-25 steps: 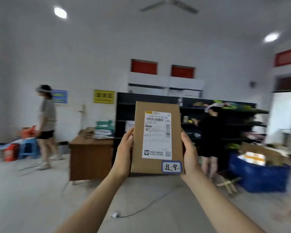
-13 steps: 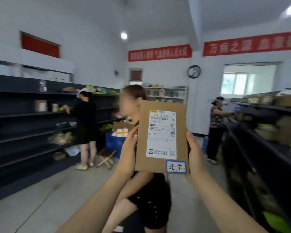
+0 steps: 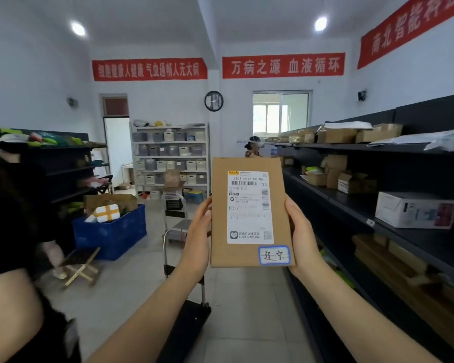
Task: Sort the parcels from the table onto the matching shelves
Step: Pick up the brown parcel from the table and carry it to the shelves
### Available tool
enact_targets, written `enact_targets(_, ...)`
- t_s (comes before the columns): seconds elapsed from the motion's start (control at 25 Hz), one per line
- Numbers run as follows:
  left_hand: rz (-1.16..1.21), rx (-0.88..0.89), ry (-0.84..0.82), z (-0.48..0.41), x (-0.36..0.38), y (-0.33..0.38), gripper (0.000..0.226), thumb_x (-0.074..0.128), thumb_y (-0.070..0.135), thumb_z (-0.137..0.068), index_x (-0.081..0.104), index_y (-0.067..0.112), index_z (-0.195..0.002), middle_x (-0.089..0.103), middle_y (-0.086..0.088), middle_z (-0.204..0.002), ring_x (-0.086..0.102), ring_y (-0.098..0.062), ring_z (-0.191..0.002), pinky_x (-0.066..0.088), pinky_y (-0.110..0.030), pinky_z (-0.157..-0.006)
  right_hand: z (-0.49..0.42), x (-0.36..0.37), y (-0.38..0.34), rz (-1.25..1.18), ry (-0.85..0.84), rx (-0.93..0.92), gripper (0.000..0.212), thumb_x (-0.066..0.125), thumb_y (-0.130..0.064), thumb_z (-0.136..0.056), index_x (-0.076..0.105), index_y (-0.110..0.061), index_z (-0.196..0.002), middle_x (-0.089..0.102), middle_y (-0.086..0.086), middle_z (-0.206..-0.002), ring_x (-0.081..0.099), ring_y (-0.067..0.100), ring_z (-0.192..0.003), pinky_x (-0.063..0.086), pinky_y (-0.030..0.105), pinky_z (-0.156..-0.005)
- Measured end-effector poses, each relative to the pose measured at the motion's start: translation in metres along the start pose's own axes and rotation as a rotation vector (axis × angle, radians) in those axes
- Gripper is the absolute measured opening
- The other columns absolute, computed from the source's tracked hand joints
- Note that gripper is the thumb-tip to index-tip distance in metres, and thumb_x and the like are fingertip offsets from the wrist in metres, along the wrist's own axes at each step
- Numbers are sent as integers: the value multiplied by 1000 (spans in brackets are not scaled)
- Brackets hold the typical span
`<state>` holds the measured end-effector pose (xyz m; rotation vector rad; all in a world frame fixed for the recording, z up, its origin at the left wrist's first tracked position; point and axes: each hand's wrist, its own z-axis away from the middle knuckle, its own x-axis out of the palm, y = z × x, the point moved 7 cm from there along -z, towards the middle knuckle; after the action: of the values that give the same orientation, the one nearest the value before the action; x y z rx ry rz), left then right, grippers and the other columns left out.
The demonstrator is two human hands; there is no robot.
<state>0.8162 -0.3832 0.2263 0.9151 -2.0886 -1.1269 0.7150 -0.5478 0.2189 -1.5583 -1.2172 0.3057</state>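
Note:
A flat brown cardboard parcel (image 3: pixel 220 213) stands upright in front of me, with a white shipping label and a small blue-edged handwritten tag at its lower right corner. My left hand (image 3: pixel 198 237) grips its left edge and my right hand (image 3: pixel 300 237) grips its right edge. A long dark shelf unit (image 3: pixel 351 205) runs along the right, holding several boxes and mailers on its levels. Another dark shelf unit (image 3: pixel 71 169) lines the left wall.
A person in black (image 3: pixel 13 231) is close at my left. A folding hand cart (image 3: pixel 176 231) stands in the aisle just beyond the parcel. A blue crate (image 3: pixel 110 234) of parcels and a small stool (image 3: pixel 80 265) sit left. Another person (image 3: pixel 253 148) stands far back.
My view has swung right, from the left shelf and a person directly ahead to the aisle beside the right shelf. Both hands keep the parcel upright in the same grip.

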Motion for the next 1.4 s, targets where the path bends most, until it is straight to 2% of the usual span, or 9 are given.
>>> enact_targets(0.08, 1, 0, -15, -9, 0, -5, 29, 41, 43, -85, 61, 58, -98, 65, 4, -121, 59, -21, -118, 42, -52, -103, -5, -2, 4, 4, 19, 12, 48, 50, -45, -91, 56, -23, -133, 68, 8, -125, 65, 30, -114, 44, 58, -103)
enact_targets(0.24, 43, 18, -16, -40, 11, -17, 30, 42, 44, -83, 59, 47, -108, 61, -3, -128, 58, -23, -119, 42, -53, -103, -30, -12, 4, 20, 32, -18, 42, 45, -41, -96, 56, -23, -132, 69, 8, -123, 66, 29, -113, 45, 56, -103)
enact_targets(0.4, 73, 49, -16, -81, 41, -32, 26, 43, 38, -86, 58, 42, -107, 66, 7, -112, 64, -15, -104, 48, -46, -96, -79, -40, 1, 36, 26, -56, 43, 46, -41, -96, 56, -22, -132, 68, 9, -124, 65, 30, -114, 45, 56, -103)
enact_targets(0.56, 111, 67, 23, -122, 69, -54, 25, 45, 41, -82, 61, 44, -102, 64, -2, -118, 60, -27, -114, 43, -56, -101, -130, -69, 0, 38, 9, -63, 54, 53, -48, -84, 58, -22, -132, 68, 9, -125, 64, 30, -117, 43, 57, -104)
enact_targets(0.84, 115, 31, 9, -198, 113, -113, 33, 46, 44, -81, 62, 38, -110, 65, -6, -122, 59, -31, -116, 41, -61, -101, -202, -126, 11, 54, 31, -64, 48, 50, -43, -90, 56, -24, -133, 68, 8, -124, 65, 29, -115, 45, 57, -103)
enact_targets(1.0, 97, 5, 3, -244, 127, -147, 50, 48, 46, -79, 57, 26, -123, 63, -7, -124, 59, -29, -116, 42, -57, -101, -252, -149, 28, 60, 72, -65, 54, 54, -45, -83, 56, -24, -133, 67, 8, -127, 63, 30, -117, 43, 58, -104)
enact_targets(1.12, 103, 7, 10, -280, 124, -170, 38, 43, 43, -82, 58, 33, -116, 63, -6, -122, 59, -28, -114, 44, -54, -99, -291, -153, 45, 73, 87, -76, 53, 54, -45, -84, 57, -25, -132, 67, 8, -127, 63, 29, -117, 44, 57, -104)
enact_targets(1.24, 111, 27, 1, -320, 117, -185, 28, 41, 40, -86, 59, 39, -107, 65, 2, -114, 60, -22, -109, 47, -44, -93, -331, -150, 60, 67, 83, -85, 43, 50, -40, -91, 58, -25, -130, 69, 7, -123, 65, 29, -114, 45, 56, -102)
enact_targets(1.4, 107, 33, -44, -378, 116, -210, 31, 40, 38, -88, 59, 35, -112, 65, -5, -121, 61, -23, -110, 48, -45, -91, -381, -154, 83, 62, 108, -88, 46, 51, -42, -90, 56, -23, -132, 69, 8, -122, 66, 29, -113, 45, 57, -102)
